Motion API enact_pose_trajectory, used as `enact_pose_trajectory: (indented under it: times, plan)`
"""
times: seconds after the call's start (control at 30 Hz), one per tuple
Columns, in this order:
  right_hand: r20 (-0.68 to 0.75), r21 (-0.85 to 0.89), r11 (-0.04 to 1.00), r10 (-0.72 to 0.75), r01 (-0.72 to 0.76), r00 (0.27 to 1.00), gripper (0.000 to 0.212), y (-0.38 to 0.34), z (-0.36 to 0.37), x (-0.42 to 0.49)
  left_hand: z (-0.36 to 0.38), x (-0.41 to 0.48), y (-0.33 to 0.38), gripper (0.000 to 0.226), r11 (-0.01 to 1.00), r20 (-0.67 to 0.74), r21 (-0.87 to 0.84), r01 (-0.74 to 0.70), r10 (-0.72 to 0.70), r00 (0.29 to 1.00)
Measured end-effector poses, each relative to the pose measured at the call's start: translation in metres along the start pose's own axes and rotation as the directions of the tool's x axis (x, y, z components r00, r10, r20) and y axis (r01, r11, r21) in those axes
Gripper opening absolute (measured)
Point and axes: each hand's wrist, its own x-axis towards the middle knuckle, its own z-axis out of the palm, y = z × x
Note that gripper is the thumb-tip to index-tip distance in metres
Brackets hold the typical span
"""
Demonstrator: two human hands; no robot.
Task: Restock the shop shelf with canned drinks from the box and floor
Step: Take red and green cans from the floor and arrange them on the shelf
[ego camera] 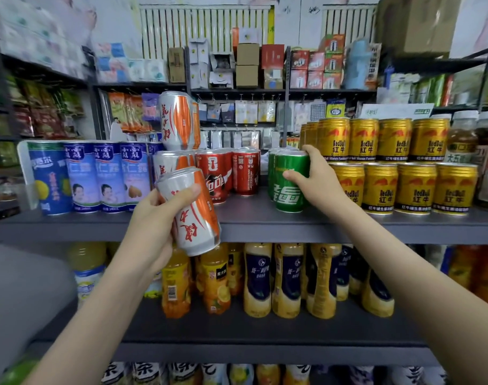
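Premises: small shop aisle, dark grey metal shelf point(251, 220) at chest height, a second tier point(237, 332) below it, more racks of packets and cartons behind, a white radiator point(204, 26) on the back wall, a large cardboard box point(415, 23) up at top right.

Upper tier, left to right: blue cans point(109, 176) with a printed face and Chinese characters; silver-and-orange cans point(177, 120) in red brush script, stacked two high; red cans point(244, 173) with white lettering; green cans; gold cans point(404, 187) marked "RedBull" and 红牛, two layers; brown capped bottles point(462, 137) at the far right, label blurred.

Lower tier: orange juice bottles point(176, 284); yellow bottles point(258, 279) with navy labels, print too small to read.

Left hand point(156, 218): raised in front of the shelf edge, thumb across the face and fingers curled behind a silver-and-orange can point(193, 212). This can is off the shelf, tilted with its top leaning left, just before the stack of the same brand.

Right hand point(312, 176): forearm reaching up from lower right, thumb on the front and fingers wrapped over the far side of a green can point(288, 182). This can stands upright on the upper tier, touching a second green can at its left, between the red cans and the gold cans
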Motion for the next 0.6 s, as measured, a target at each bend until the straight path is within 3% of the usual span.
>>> enact_pose_trajectory:
  times: [0.1,0.17,0.23,0.3,0.43,0.53,0.6]
  plan:
    - [-0.049,-0.125,0.992,-0.029,0.023,0.998,0.079,-0.007,0.001,-0.007,0.004,-0.001,0.0,0.047,1.0,0.01,0.009,0.003,-0.003,1.0]
    - [-0.12,-0.218,0.968,-0.152,0.123,0.981,0.08,-0.02,0.004,-0.02,0.006,-0.001,0.002,0.047,1.0,0.024,0.028,0.0,0.0,1.0]
    - [-0.131,-0.163,0.948,-0.294,0.272,0.947,0.076,-0.042,0.01,-0.035,0.008,-0.002,0.004,0.049,0.999,0.048,0.053,-0.005,0.002,0.999]
    - [-0.003,0.009,0.933,-0.361,0.361,0.933,0.075,-0.065,0.017,-0.048,0.009,-0.002,0.006,0.051,0.998,0.081,0.065,-0.024,0.018,0.997]
    - [0.424,0.255,0.952,-0.269,0.171,0.865,0.067,-0.094,0.03,-0.061,0.013,0.001,0.016,0.047,0.998,0.174,0.031,-0.061,0.055,0.983]
    - [0.418,0.335,0.938,-0.235,0.092,0.877,0.066,-0.1,0.043,-0.056,0.014,0.009,0.027,0.05,0.992,0.187,0.03,-0.122,0.115,0.976]
    - [0.364,0.393,0.916,-0.236,0.081,0.901,0.054,-0.109,0.047,-0.048,0.011,0.018,0.04,0.054,0.984,0.238,0.085,-0.155,0.131,0.962]
